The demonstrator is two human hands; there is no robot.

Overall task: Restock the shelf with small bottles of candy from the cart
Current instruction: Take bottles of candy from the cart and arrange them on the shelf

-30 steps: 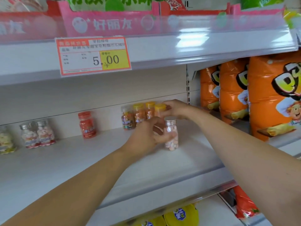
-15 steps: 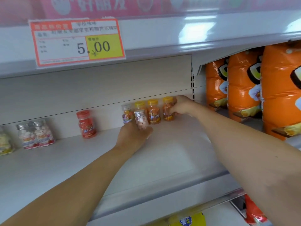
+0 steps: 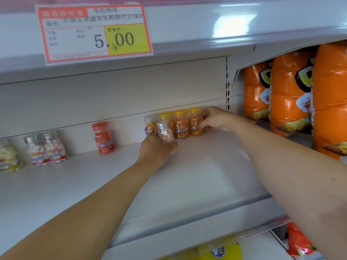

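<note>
Two hands work at the back of the white metal shelf (image 3: 187,175). The left hand (image 3: 157,150) grips a clear silver-capped bottle of pink and white candy (image 3: 165,133) upright, fingers wrapped round its lower half, just in front of a row of yellow-capped orange bottles (image 3: 181,124). The right hand (image 3: 215,119) curls its fingers (image 3: 204,114) round the rightmost bottle of that row (image 3: 195,122), by the back wall.

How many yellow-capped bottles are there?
3, in a back row: left one behind the left hand's silver-capped bottle, middle one, right one in the right hand. More may be hidden.
</note>
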